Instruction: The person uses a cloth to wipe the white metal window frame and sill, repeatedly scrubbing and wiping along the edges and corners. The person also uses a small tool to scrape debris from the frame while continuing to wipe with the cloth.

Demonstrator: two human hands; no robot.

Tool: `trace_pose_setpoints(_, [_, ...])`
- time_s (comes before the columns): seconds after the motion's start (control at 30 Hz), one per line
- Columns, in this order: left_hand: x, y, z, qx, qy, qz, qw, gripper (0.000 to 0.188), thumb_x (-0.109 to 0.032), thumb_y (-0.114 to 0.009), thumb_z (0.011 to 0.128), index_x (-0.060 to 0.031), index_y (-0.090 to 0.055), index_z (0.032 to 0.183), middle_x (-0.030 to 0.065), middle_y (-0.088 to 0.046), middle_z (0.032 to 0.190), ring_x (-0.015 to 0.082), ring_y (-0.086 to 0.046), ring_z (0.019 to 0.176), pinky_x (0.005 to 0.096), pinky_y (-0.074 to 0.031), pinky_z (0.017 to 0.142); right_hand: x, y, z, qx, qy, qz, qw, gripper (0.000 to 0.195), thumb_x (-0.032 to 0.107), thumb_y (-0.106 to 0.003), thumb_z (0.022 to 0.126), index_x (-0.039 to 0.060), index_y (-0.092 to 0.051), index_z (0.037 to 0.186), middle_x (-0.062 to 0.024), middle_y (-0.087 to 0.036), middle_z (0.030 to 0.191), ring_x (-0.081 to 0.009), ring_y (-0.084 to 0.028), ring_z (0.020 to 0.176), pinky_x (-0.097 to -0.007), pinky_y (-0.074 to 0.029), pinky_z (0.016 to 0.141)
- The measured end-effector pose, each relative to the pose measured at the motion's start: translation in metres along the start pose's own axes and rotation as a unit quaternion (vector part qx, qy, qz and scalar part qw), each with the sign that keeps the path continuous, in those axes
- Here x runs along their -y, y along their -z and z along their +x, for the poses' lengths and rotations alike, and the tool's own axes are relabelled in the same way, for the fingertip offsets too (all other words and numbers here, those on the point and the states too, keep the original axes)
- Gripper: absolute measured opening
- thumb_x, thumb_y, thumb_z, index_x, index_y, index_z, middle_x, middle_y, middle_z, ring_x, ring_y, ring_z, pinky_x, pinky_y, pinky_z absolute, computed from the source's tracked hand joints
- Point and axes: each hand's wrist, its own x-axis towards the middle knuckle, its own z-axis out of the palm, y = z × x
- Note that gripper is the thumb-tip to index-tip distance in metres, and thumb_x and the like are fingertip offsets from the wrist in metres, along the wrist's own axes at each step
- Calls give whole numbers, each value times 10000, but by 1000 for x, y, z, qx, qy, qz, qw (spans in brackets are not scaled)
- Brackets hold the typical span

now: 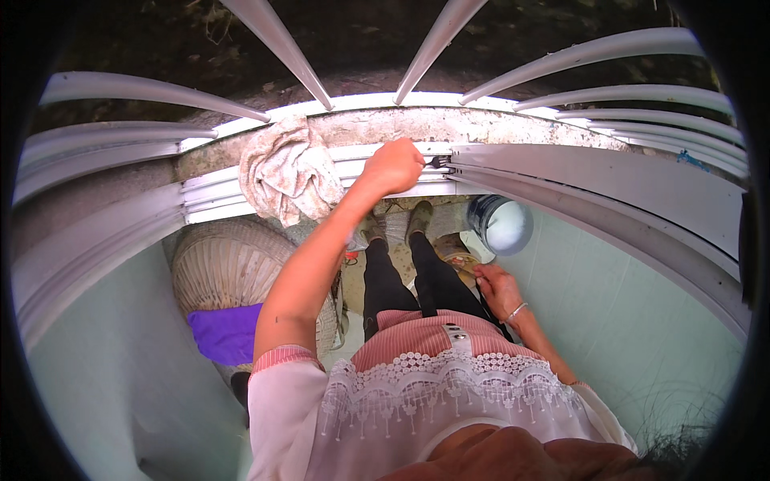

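Note:
My left hand [394,165] is closed around the handle of a small black tool [437,162] with a fork-like or bristled tip. Its tip lies in the white window track [355,170], right at the end of the sliding sash frame [577,174]. Left of that hand, a crumpled, stained white cloth [292,171] drapes over the sill and the track. Down by my right thigh is my right hand [500,291], fingers curled and a bracelet on the wrist. Whether it holds anything is unclear. Beneath it a yellowish container [462,262] is partly hidden by my leg.
White bars [442,42] stand outside the weathered sill [385,126]. Below the sash frame is a dark blue bucket [479,211], white inside. At left, a purple cloth [225,333] lies on a large woven wicker piece [228,264]. Pale green walls [613,288] flank me.

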Motion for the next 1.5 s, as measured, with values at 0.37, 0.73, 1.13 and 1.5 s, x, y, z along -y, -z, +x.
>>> trace_pose_setpoints(0.37, [64, 22, -60, 78, 22, -313, 946, 184, -79, -607, 830, 40, -665, 958, 19, -627, 727, 67, -500, 619, 227, -415, 570, 61, 17, 35, -16, 81, 11, 996, 286, 26, -558, 823, 50, -555, 1108, -171, -591, 1051, -355, -584, 921, -406, -490, 783])
trace_pose_setpoints(0.73, [14, 69, -101, 95, 0, -402, 911, 347, -130, -660, 817, -48, -588, 1147, 16, -619, 773, 83, -548, 665, 208, -451, 624, 108, -14, 120, 35, 32, 254, 966, 155, 196, -537, 906, 46, -567, 933, -45, -605, 672, -157, -514, 499, -297, -424, 479])
trace_pose_setpoints(1.13, [17, -42, -81, -99, 92, -445, 886, 193, -174, -510, 930, -20, -614, 877, 83, -604, 651, 180, -581, 527, 299, -468, 475, 102, -30, 82, 106, -169, 476, 856, 221, 211, -456, 959, 45, -538, 1079, -65, -655, 848, -81, -570, 588, -183, -425, 473])
trace_pose_setpoints(1.5, [-11, 8, -36, -39, 37, 111, 992, 130, -83, -535, 798, -11, -642, 806, 220, -632, 819, 396, -607, 819, 466, -481, 721, 10, -30, 28, 71, -226, 337, 911, 208, 188, -476, 935, 62, -565, 1074, -21, -646, 810, -58, -549, 578, -199, -424, 479])
